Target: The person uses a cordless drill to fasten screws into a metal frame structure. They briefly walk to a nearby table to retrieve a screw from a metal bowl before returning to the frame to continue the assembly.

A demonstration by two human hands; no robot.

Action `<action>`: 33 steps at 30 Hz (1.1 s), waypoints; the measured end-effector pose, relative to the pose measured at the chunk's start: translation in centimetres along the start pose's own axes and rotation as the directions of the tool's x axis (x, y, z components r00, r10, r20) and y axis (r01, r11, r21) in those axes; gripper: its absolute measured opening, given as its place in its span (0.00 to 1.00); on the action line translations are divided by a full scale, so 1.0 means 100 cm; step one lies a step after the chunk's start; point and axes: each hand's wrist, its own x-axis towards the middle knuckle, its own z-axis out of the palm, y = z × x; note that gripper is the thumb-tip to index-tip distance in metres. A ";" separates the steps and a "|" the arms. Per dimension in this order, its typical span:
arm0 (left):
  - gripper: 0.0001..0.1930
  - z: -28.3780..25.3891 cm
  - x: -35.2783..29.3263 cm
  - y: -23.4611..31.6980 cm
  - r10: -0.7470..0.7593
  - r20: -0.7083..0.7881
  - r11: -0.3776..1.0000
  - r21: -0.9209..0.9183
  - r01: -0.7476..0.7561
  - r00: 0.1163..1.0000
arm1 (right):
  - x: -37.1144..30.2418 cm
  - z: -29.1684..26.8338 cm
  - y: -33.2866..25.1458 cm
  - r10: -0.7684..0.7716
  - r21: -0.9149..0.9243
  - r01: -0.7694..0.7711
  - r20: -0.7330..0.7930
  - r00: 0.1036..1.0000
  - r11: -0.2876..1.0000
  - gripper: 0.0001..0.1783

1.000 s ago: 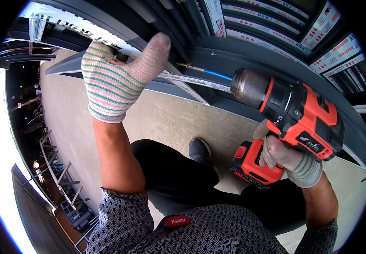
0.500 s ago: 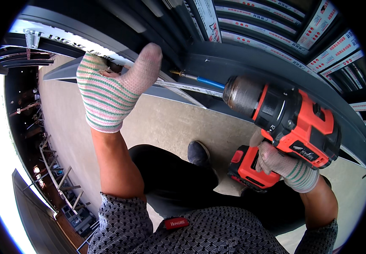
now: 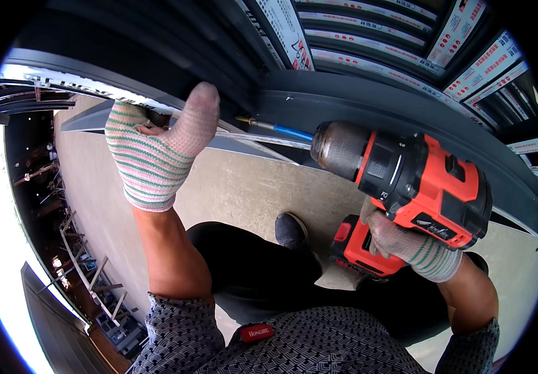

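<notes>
My left hand (image 3: 150, 153), in a striped knit glove, grips the edge of a dark metal profile (image 3: 113, 37). Its thumb lies over the top and the fingers curl beneath, partly hidden. In a matching glove, my right hand (image 3: 406, 242) is wrapped round the handle of a red and black cordless drill (image 3: 434, 187). The drill lies nearly level, its chuck facing left. A long blue driver bit (image 3: 290, 132) sticks out of the chuck. Its brass-coloured tip is close to the corner where the held profile meets a second dark profile (image 3: 368, 106); whether they touch I cannot tell.
More dark profiles with white and red printed film (image 3: 368, 50) are stacked at the far right. Below the work is a concrete floor (image 3: 244, 181), with my shoe (image 3: 292, 230) on it. A rack of metal bars (image 3: 94, 274) stands at the left.
The held profile and my left hand have shifted slightly toward me and to the left. The drill has moved a little left and nearer, its bit still beside the corner.
</notes>
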 end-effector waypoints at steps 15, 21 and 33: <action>0.20 -0.006 -0.001 -0.001 0.017 0.059 1.000 0.021 -0.018 0.998 | -0.004 -0.007 0.003 0.366 0.451 -0.360 0.076 0.927 0.817 0.13; 0.17 0.001 -0.001 0.005 0.043 0.018 0.998 -0.054 -0.042 0.999 | -0.009 -0.011 0.005 0.145 0.067 -0.159 0.178 0.973 0.985 0.14; 0.16 -0.001 -0.003 -0.002 0.000 0.018 0.999 -0.034 0.000 1.000 | -0.010 -0.015 0.014 0.196 0.188 -0.225 0.159 0.968 0.956 0.14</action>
